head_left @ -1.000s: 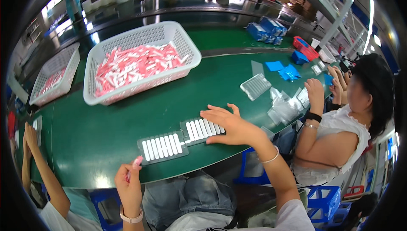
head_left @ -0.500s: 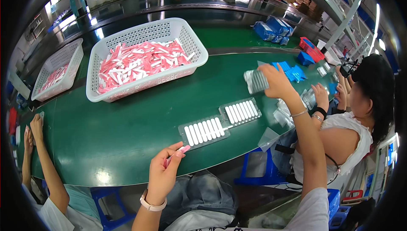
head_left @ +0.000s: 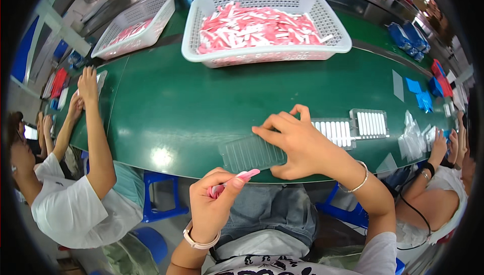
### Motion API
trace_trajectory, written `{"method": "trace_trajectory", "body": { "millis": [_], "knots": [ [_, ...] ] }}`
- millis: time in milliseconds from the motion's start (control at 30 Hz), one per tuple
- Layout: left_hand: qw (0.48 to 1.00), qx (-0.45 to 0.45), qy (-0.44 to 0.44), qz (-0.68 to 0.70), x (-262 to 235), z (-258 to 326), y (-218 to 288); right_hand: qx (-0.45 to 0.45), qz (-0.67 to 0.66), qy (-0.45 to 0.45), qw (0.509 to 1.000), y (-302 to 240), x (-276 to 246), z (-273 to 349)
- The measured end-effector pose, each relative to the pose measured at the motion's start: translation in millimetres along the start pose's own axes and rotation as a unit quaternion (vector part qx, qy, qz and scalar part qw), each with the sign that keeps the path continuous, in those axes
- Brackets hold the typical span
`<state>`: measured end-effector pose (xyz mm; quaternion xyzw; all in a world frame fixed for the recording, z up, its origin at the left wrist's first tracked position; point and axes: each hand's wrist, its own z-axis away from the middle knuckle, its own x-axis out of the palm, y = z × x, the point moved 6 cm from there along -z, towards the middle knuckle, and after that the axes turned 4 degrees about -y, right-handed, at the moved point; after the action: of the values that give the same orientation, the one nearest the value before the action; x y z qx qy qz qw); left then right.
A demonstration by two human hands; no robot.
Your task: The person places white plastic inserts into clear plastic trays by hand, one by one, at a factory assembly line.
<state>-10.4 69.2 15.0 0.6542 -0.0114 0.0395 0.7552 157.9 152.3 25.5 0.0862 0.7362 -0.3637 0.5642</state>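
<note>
My left hand (head_left: 210,205) pinches slim pink-and-white plastic sticks (head_left: 248,175), their number hidden in my curled fingers. My right hand (head_left: 308,146) arches over the right end of one clear ribbed plastic tray (head_left: 241,157) near the green table (head_left: 166,108)'s front edge; whether it grips, I cannot tell. It partly blocks two transparent trays (head_left: 384,115) of white oblong pieces. Beyond stand two white perforated baskets (head_left: 267,56).
</note>
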Motion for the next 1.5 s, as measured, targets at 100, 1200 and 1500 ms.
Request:
{"method": "trace_trajectory", "body": {
  "millis": [100,1200,1500],
  "knots": [
    [1.0,-0.008,-0.014,0.006,-7.2,0.3,-12.1,0.012,-0.019,-0.028,0.999,-6.1,9.9,0.9],
    [0.991,-0.067,-0.035,0.112,3.0,-8.3,-31.9,0.118,0.274,0.157,0.941,-46.9,21.6,39.3],
    [0.93,-0.215,-0.128,0.267,13.5,3.6,-47.3,-0.046,-0.119,0.225,0.966,-56.6,8.5,40.2]
  ]
}}
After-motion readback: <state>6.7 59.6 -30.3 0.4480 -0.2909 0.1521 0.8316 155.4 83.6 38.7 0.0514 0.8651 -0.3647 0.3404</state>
